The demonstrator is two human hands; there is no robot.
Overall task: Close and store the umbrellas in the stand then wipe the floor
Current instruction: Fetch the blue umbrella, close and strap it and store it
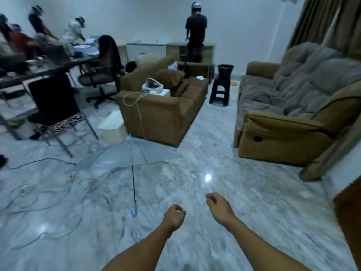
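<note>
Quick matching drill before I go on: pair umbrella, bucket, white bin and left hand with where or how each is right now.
Things:
1. umbrella
2. bucket
3. white bin
4. left hand

States:
a. on the black stool
b. open, lying on the floor
c. loosely curled, holding nothing
d. on the floor beside the brown sofa

Pairs: 1-b, 2-a, 3-d, 4-c

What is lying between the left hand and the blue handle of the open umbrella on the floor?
Only bare marble floor, as the head view shows. The left hand hangs empty, just right of the umbrella handle.
</note>
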